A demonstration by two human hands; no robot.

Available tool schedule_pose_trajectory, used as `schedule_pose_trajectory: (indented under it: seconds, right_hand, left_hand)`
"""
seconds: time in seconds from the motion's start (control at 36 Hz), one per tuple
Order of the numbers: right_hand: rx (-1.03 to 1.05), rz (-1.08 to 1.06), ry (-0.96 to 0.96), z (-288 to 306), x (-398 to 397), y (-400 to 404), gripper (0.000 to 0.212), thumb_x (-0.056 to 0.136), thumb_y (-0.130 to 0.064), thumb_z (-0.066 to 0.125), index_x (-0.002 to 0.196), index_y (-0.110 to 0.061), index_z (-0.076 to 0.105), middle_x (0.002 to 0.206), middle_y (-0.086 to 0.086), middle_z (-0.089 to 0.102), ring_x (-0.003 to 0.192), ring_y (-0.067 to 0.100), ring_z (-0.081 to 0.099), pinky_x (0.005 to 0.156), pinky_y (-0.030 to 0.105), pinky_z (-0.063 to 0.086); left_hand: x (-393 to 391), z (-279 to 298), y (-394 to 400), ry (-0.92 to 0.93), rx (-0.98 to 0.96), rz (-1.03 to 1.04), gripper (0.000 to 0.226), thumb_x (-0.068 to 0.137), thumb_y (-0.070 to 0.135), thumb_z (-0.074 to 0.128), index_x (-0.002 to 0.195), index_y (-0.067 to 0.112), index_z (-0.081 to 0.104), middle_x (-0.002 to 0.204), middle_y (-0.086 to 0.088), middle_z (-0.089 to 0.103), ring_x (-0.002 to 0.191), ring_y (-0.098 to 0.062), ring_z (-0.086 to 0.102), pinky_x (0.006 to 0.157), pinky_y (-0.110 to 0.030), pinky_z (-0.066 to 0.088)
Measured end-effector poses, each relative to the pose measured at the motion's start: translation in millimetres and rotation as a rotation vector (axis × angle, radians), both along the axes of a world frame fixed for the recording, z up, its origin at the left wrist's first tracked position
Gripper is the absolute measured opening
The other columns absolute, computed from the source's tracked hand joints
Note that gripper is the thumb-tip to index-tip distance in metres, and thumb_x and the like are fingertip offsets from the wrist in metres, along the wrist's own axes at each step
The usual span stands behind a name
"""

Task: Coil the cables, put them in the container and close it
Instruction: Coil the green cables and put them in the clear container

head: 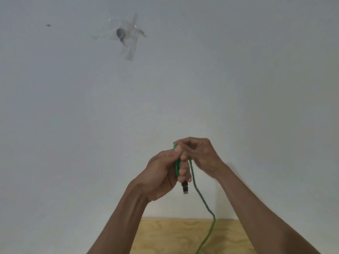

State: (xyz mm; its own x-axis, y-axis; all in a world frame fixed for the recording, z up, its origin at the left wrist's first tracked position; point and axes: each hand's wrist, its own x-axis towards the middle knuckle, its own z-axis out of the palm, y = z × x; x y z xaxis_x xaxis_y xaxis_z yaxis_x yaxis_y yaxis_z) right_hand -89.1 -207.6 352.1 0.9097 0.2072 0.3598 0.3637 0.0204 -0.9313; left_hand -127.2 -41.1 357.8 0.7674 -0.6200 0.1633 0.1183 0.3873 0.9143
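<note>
You held both hands raised before the pale wall [238,79], apparently to keep the green cable [199,195] off the tabletop [165,235] while looping it; your left hand [161,177] curled round the gathered turns, its fingers clamping them so they would not spring apart, the black plug [185,187] poking out below; your right hand [200,154] pinched the strand at the top of the bundle, likely laying on another turn; the loose length trailed down across the wood and out of view; no container showed.
</note>
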Motion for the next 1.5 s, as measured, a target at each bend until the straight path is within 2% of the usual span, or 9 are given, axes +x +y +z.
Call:
schedule_pose_trajectory:
  seconds: [0.11, 0.33, 0.58, 0.72, 0.94, 1.11, 1.25, 1.39, 1.5]
  right_hand:
    - [0.042, 0.048, 0.184, -18.3, -18.8, 18.4, 0.042, 0.088, -0.008, 0.054, 0.051, -0.023, 0.068, 0.05, -0.003, 0.057, 0.045, 0.014, 0.055, 0.05, 0.025, 0.043]
    - [-0.094, -0.042, 0.158, -35.8, -33.4, 27.3, 0.021, 0.101, -0.024, 0.056, 0.11, -0.015, 0.073, 0.066, -0.002, 0.061, 0.049, 0.009, 0.039, 0.047, 0.022, 0.035]
    - [-0.421, -0.13, -0.029, -17.4, -34.1, 14.3, 0.022, 0.093, -0.019, 0.066, 0.114, -0.019, 0.073, 0.075, -0.007, 0.071, 0.058, -0.002, 0.062, 0.057, 0.011, 0.044]
    - [-0.482, -0.179, -0.245, 18.0, -21.0, 2.5, 0.013, 0.088, -0.015, 0.072, 0.099, -0.023, 0.075, 0.09, -0.012, 0.076, 0.085, 0.0, 0.071, 0.079, 0.019, 0.056]
    - [-0.097, -0.03, -0.161, 31.8, 7.3, -5.9, 0.015, 0.075, -0.001, 0.082, 0.084, 0.002, 0.071, 0.069, -0.001, 0.069, 0.06, 0.009, 0.061, 0.057, 0.022, 0.048]
    - [0.147, 0.106, 0.047, -6.9, 1.1, 2.5, 0.02, 0.077, -0.036, 0.076, 0.081, -0.017, 0.078, 0.065, 0.008, 0.066, 0.068, 0.033, 0.051, 0.057, 0.04, 0.038]
    - [-0.132, -0.024, 0.057, -35.5, -15.1, 12.1, 0.036, 0.099, -0.024, 0.056, 0.067, -0.031, 0.07, 0.063, -0.001, 0.064, 0.056, 0.02, 0.046, 0.049, 0.029, 0.036]
    - [-0.202, -0.06, 0.106, -48.7, -26.8, 17.2, 0.02, 0.1, -0.027, 0.057, 0.111, -0.029, 0.074, 0.065, -0.007, 0.059, 0.048, 0.009, 0.04, 0.049, 0.022, 0.036]
    - [-0.336, -0.066, 0.045, -46.0, -35.2, 21.3, 0.022, 0.101, -0.025, 0.055, 0.114, -0.019, 0.072, 0.069, -0.006, 0.062, 0.043, 0.002, 0.043, 0.048, 0.013, 0.036]
  left_hand:
    - [7.0, 9.3, -6.7, -0.08, -0.083, 0.061, 0.028, 0.105, 0.023, 0.044, 0.087, 0.009, 0.06, 0.068, -0.006, 0.057, 0.057, -0.018, 0.055, 0.064, -0.034, 0.05]
    - [43.0, 28.5, 3.6, -0.183, -0.001, 0.355, 0.022, 0.104, 0.014, 0.046, 0.104, 0.001, 0.064, 0.08, -0.005, 0.071, 0.068, -0.017, 0.065, 0.072, -0.027, 0.056]
    - [61.5, 17.4, 20.0, -0.379, 0.325, 0.548, 0.02, 0.104, 0.011, 0.049, 0.105, -0.001, 0.066, 0.082, -0.006, 0.075, 0.071, -0.019, 0.069, 0.076, -0.039, 0.052]
    - [48.1, 2.1, 20.5, -0.421, 0.563, 0.455, 0.038, 0.108, 0.026, 0.043, 0.096, -0.004, 0.063, 0.074, -0.013, 0.068, 0.063, -0.028, 0.06, 0.055, -0.04, 0.044]
    - [13.4, 0.3, -2.4, 0.02, 0.16, 0.103, 0.05, 0.104, 0.048, 0.036, 0.083, 0.009, 0.061, 0.052, -0.006, 0.044, 0.045, -0.016, 0.037, 0.057, -0.029, 0.04]
    - [10.6, 6.9, -11.8, -0.035, -0.034, -0.003, 0.033, 0.103, 0.033, 0.043, 0.084, 0.011, 0.06, 0.054, -0.001, 0.051, 0.046, -0.013, 0.045, 0.059, -0.029, 0.043]
    - [27.0, 19.6, -12.0, -0.073, -0.104, 0.157, 0.025, 0.102, 0.028, 0.049, 0.089, 0.01, 0.06, 0.063, -0.003, 0.056, 0.052, -0.014, 0.051, 0.062, -0.032, 0.043]
    - [49.5, 24.3, 0.3, -0.174, -0.012, 0.385, 0.022, 0.101, 0.024, 0.049, 0.09, 0.009, 0.061, 0.068, -0.002, 0.059, 0.056, -0.014, 0.051, 0.066, -0.028, 0.049]
    - [57.9, 16.3, 9.1, -0.313, 0.237, 0.501, 0.024, 0.105, 0.023, 0.047, 0.095, 0.006, 0.06, 0.07, -0.004, 0.062, 0.062, -0.018, 0.054, 0.066, -0.037, 0.045]
